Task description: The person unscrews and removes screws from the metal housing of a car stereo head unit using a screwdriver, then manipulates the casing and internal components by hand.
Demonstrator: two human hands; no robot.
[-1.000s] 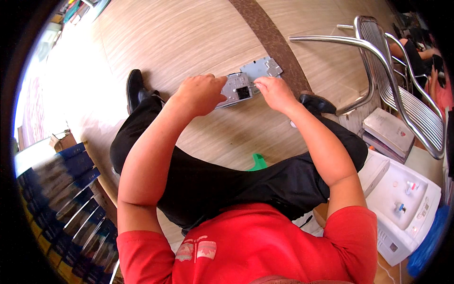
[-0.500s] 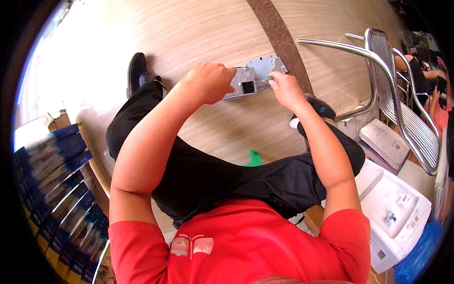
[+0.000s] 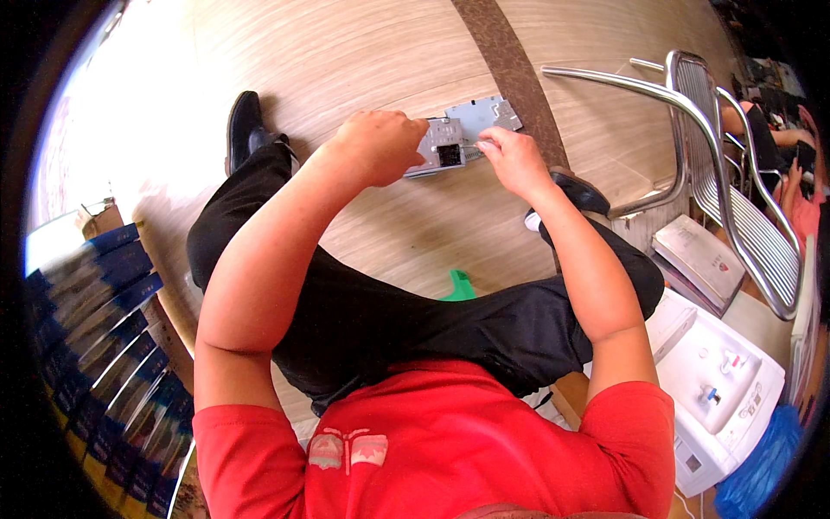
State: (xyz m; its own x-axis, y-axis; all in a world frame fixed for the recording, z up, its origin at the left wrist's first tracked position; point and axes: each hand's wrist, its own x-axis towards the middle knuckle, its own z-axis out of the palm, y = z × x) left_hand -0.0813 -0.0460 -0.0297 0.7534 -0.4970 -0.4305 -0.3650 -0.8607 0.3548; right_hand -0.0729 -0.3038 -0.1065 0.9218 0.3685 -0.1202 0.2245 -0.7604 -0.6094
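A grey metal device casing (image 3: 444,131) lies on the floor ahead of me, with a dark square opening on its near side. Its flat blue-grey metal plate (image 3: 474,116) extends to the far right. My left hand (image 3: 380,147) is closed on the casing's left end, its fingertips partly hidden behind the hand. My right hand (image 3: 517,161) pinches a screwdriver (image 3: 471,147) at the casing's right side. The thin shaft points left toward the casing; the fingers cover the handle now, though it showed green earlier. Whether the tip touches a screw is too small to tell.
A green plastic piece (image 3: 459,285) lies on the floor between my legs. To the right stand a metal-framed chair (image 3: 705,147), a pale box (image 3: 700,255) and a white water dispenser (image 3: 726,381). Blue boxes (image 3: 121,277) are stacked at left. Another person sits at far right.
My right hand has shifted slightly left and its grip now covers the screwdriver's green handle. The left hand keeps its hold on the casing. The whole view has moved slightly.
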